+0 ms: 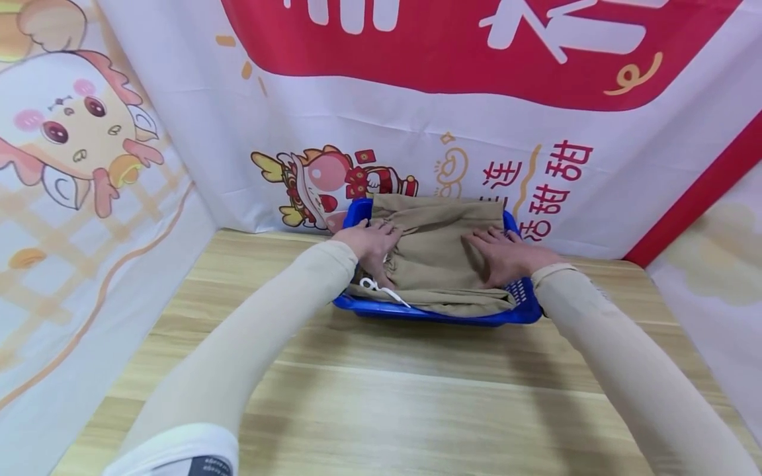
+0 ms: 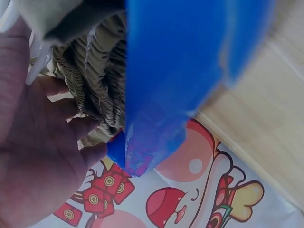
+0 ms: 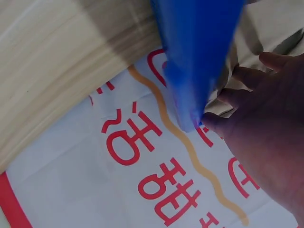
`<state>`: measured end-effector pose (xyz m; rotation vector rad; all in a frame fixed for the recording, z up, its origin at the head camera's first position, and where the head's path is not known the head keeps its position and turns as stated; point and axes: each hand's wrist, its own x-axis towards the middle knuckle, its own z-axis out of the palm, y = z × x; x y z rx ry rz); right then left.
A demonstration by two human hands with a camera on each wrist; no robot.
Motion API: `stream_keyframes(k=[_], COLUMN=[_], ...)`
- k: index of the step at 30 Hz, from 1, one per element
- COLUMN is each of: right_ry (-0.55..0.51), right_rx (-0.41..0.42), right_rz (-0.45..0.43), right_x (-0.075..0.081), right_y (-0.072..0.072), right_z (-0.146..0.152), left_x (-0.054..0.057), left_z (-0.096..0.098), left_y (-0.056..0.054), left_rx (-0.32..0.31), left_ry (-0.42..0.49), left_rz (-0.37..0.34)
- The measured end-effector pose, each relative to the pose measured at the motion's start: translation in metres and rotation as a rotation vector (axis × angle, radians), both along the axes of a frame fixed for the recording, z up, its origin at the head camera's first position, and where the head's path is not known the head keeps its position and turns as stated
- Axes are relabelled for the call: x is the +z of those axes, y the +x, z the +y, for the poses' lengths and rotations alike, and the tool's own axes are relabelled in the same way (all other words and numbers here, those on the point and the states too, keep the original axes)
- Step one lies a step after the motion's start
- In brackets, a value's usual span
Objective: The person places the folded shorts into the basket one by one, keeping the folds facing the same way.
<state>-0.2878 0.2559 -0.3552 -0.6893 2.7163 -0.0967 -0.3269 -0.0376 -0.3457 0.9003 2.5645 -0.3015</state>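
Observation:
Folded khaki pants (image 1: 431, 248) with a gathered elastic waist (image 2: 97, 71) lie in a blue plastic basket (image 1: 526, 311). A white drawstring (image 1: 387, 291) hangs from the waist side toward the basket's front rim. My left hand (image 1: 374, 248) rests on the gathered left end, its fingers spread in the left wrist view. On the right end of the cloth lies my right hand (image 1: 505, 256), with extended fingers against the fabric just inside the basket wall (image 3: 197, 57). Part of each hand's contact with the cloth is hidden.
The basket stands at the back of a light wood-grain table (image 1: 381, 396), close to a printed white and red cloth backdrop (image 1: 417, 112). Similar printed cloth (image 1: 71, 198) covers the left side, and a red strip (image 1: 696, 192) runs along the right corner.

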Motion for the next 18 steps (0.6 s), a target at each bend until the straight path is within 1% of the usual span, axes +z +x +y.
stream_keyframes(k=[4,8,15,18], right_ry=[0.011,0.033,0.048,0.051], right_rx=[-0.005,-0.005,0.004,0.011], right_rz=[-0.045,-0.053,-0.04,-0.027], right_x=[-0.01,-0.017,-0.023,-0.023], right_y=[-0.003,-0.003,-0.002,-0.003], right_z=[-0.003,-0.005,-0.005,-0.005], left_x=[-0.003,-0.005,-0.005,-0.006], left_z=[0.001,0.006,0.007,0.007], left_y=[0.003,0.005,0.013,0.015], left_rx=[0.008,0.013,0.024,0.027], left_ry=[-0.06,-0.099,-0.107,-0.104], left_rz=[-0.009,-0.011,-0.011,-0.001])
